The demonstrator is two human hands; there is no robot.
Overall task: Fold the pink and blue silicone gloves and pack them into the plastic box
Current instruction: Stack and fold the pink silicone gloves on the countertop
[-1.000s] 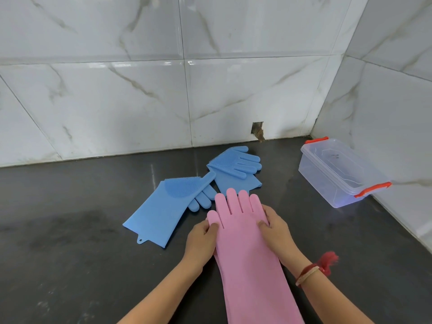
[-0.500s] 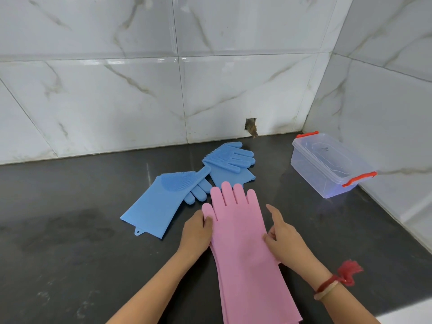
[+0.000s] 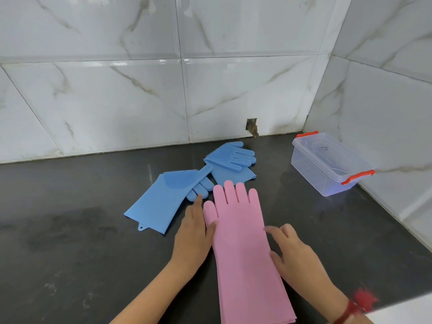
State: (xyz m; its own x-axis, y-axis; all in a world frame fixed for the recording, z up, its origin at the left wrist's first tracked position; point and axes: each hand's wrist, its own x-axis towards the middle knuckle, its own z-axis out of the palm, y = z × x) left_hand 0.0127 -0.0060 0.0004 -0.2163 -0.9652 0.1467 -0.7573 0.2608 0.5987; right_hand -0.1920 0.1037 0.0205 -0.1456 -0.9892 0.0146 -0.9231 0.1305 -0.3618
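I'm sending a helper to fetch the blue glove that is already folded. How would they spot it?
On the dark counter, look near the back tiled wall, left of the clear plastic box. The folded blue glove lies there doubled over, fingers pointing right; the other blue glove lies longer, nearer the person.

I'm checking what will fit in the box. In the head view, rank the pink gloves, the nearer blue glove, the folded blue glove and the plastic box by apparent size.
1. pink gloves, nearest the camera, which inflates them
2. nearer blue glove
3. plastic box and folded blue glove: the box looks slightly bigger, too close to rank.
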